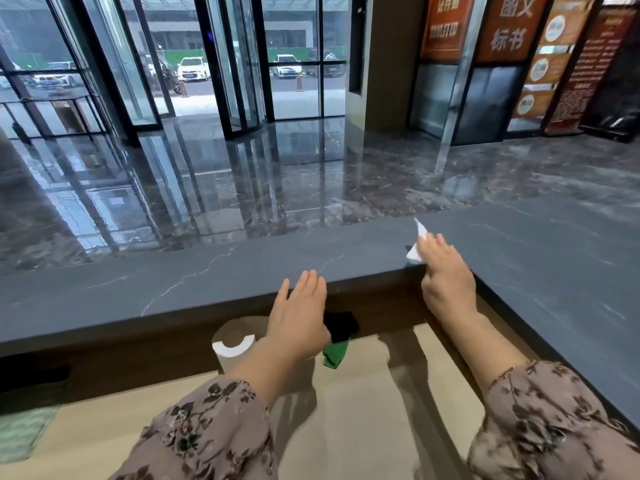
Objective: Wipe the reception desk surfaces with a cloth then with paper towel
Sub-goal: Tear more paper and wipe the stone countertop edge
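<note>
Right hand (446, 275) presses paper towel (415, 251), unpinched, on the counter (207, 271) corner; it could slip off the edge. Left hand (298, 313) open, near that corner.

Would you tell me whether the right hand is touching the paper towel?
Touching: the head view shows fingers of the right hand lying on the paper towel, pressing it onto the desk top.
</note>
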Motion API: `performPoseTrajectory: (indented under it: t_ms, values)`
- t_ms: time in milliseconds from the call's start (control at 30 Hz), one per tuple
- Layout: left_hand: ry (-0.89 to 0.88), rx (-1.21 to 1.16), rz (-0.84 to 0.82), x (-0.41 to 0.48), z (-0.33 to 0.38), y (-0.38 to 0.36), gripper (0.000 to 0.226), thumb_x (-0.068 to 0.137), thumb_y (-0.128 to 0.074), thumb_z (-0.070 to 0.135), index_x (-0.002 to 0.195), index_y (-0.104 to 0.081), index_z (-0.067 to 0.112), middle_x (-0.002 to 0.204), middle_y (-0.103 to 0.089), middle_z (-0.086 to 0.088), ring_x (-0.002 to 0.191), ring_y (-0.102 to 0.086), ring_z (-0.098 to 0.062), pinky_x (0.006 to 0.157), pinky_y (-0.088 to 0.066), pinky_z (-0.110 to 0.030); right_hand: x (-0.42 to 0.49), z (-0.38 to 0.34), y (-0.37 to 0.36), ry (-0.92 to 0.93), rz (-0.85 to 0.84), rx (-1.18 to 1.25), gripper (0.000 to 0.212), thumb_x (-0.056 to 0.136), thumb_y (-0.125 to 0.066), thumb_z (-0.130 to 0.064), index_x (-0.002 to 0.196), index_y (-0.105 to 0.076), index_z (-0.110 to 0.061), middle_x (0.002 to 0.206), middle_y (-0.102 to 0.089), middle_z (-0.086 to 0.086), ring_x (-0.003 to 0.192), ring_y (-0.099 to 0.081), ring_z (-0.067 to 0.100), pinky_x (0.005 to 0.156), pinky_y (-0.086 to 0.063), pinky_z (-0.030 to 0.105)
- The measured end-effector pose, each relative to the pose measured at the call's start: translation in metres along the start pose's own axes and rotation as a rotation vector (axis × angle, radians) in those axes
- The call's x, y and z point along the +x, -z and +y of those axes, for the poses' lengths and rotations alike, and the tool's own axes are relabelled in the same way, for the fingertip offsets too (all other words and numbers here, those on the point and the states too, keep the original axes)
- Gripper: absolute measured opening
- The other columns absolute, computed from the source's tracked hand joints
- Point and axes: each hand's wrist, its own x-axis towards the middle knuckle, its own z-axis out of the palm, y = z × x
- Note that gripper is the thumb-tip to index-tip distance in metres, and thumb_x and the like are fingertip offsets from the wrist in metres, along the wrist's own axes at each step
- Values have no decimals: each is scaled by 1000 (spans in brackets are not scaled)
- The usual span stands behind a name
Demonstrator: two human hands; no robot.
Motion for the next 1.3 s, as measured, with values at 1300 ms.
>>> performPoseTrajectory:
  t_ms: [1300]
  values:
    - [66, -62, -218, 18, 2, 22, 80, 85, -52, 12, 153, -13, 25, 162, -5, 2, 149, -4, -18, 117, -7, -53, 52, -63, -45, 164, -473, 80, 12, 96, -48, -15, 101, -56, -9, 115, -51, 15, 106, -51, 35, 75, -36, 34]
